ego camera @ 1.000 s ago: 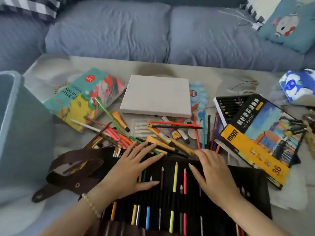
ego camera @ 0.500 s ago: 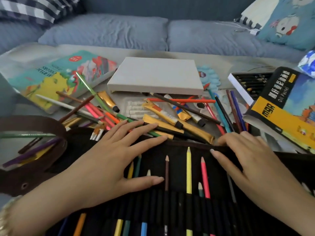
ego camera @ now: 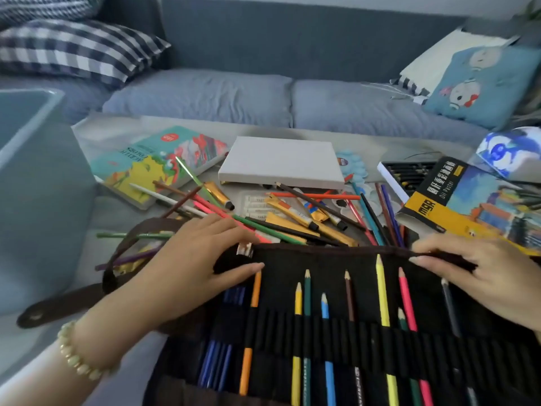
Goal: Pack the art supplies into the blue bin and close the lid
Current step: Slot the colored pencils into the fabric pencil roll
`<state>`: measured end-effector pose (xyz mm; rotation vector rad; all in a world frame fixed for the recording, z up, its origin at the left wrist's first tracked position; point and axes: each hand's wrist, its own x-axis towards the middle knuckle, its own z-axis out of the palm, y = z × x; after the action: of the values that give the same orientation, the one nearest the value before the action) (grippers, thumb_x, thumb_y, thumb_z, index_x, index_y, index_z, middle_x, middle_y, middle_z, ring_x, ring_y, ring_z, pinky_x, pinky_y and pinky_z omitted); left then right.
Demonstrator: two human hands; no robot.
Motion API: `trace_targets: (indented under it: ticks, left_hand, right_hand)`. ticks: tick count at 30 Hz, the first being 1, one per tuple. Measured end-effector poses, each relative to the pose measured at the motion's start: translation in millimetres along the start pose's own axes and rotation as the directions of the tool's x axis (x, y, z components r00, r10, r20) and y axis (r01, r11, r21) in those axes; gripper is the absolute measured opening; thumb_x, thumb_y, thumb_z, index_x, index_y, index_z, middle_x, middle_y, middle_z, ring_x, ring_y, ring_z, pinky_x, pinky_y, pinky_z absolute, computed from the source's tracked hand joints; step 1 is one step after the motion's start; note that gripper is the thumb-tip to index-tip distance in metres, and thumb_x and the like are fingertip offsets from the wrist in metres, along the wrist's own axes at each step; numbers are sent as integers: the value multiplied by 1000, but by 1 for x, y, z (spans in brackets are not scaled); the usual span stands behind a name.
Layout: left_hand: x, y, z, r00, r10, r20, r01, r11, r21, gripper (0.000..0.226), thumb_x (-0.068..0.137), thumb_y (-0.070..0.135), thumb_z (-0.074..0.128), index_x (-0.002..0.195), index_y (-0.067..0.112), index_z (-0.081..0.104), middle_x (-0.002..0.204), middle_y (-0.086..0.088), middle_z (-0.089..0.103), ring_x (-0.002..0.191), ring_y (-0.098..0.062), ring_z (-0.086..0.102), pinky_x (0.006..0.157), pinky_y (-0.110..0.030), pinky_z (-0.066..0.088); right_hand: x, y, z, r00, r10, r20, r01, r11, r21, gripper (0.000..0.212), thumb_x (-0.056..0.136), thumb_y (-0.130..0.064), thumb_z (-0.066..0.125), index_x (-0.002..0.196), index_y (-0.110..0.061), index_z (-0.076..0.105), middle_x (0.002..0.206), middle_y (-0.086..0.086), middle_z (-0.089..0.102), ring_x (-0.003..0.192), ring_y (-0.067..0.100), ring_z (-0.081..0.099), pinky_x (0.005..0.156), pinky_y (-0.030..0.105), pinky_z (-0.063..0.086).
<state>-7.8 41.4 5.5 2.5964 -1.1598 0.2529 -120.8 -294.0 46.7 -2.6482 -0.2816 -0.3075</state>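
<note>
Nearest: black pencil roll (ego camera: 336, 332) spread flat on bench (ego camera: 111, 215), coloured pencils (ego camera: 383, 291) slotted in elastic loops, tips pointing away. Left hand (ego camera: 187, 268) at top-left corner of roll, fingers (ego camera: 234, 230) curled over far edge, thumb under on near side, pinching the fabric flap. Right hand (ego camera: 486, 273) at top-right, fingers likewise clamped on the same edge. Brown strap (ego camera: 70, 303) trailing off left side.

Roll looks soft, floppy cloth, light; pencils stiff inside, could slide out if tipped tip-down. Best held along top edge for folding flap over tips, then rolled from one end and tied with strap.

Beyond the edge: loose pencils, brushes and yellow paint tubes (ego camera: 292, 213) in a heap, slippery, likely to scatter if scooped. Further: blank canvas (ego camera: 281, 162), stiff and light; teal paint box (ego camera: 158, 165) left; pastel box (ego camera: 468, 206) right, tray half out.

Blue bin (ego camera: 32, 183) far left, open, lid not seen. Sofa (ego camera: 205, 98) behind.
</note>
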Motion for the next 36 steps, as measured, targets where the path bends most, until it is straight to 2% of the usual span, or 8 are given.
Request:
trace_targets:
  ticks: [4, 10, 13, 17, 21, 24, 28, 36]
  left_hand:
    - [-16, 8, 9, 1000, -18, 3, 17, 994, 107, 52, 87, 67, 32, 115, 34, 61, 105, 15, 59, 101, -9, 52, 82, -24, 40]
    - [-32, 13, 16, 995, -100, 21, 97, 987, 128, 60, 88, 67, 23, 119, 30, 59, 109, 12, 60, 102, -12, 57, 87, -29, 43]
    - [-34, 13, 14, 992, -124, 32, 119, 985, 126, 62, 86, 67, 19, 119, 31, 57, 110, 11, 59, 104, -13, 55, 89, -29, 40]
    - [-28, 16, 10, 989, -145, 26, 140, 981, 131, 45, 90, 60, 25, 110, 32, 54, 107, 13, 57, 103, -12, 51, 84, -25, 32]
    - [-21, 9, 3, 981, -192, 16, 190, 980, 58, 18, 95, 42, 44, 103, 30, 55, 104, 13, 58, 99, -9, 50, 80, -23, 33]
    - [-12, -1, -9, 945, -310, -103, 294, 945, -146, 15, 95, 30, 49, 107, 25, 57, 100, 11, 57, 95, -8, 53, 79, -24, 43]
    - [-1, -11, -18, 906, -362, -220, 303, 917, -260, 19, 94, 28, 51, 109, 23, 61, 104, 9, 59, 96, -6, 50, 77, -19, 41]
    - [11, -12, -18, 832, -447, -328, 304, 862, -405, 16, 93, 22, 55, 107, 18, 63, 103, 5, 59, 101, -11, 52, 86, -26, 42]
  right_hand:
    - [-13, 18, 8, 988, 67, 136, -56, 995, -84, 26, 86, -72, 33, 97, -61, 54, 87, -35, 64, 71, -13, 61, 62, 12, 45]
    - [-12, 27, 29, 990, 4, 140, 42, 947, -319, 52, 92, -64, 27, 92, -33, 69, 85, -22, 69, 74, -4, 63, 58, 13, 46]
    - [5, 9, 34, 995, -52, 87, 83, 907, -412, 44, 94, -53, 32, 92, -27, 67, 89, -14, 62, 81, 7, 62, 58, 10, 38]
    - [61, -46, 54, 1000, -14, -3, 13, 982, -187, 24, 93, -39, 51, 108, -25, 62, 100, -13, 55, 87, 7, 55, 64, 22, 42]
    - [124, -95, 92, 990, -14, 140, 41, 979, -199, 53, 88, -55, 51, 127, -20, 52, 124, -3, 53, 110, 16, 53, 86, 34, 47]
    - [152, -102, 116, 970, 35, 239, 64, 918, -392, 68, 80, -71, 47, 115, -13, 52, 115, 5, 56, 99, 23, 55, 81, 37, 48]
    - [164, -93, 132, 941, 31, 337, 104, 920, -378, 49, 82, -68, 43, 92, -21, 45, 96, 0, 56, 81, 20, 54, 74, 43, 52]
    - [158, -88, 129, 922, -102, 374, 257, 883, -393, 23, 95, -20, 43, 116, -10, 48, 116, 5, 54, 92, 18, 53, 81, 32, 48]
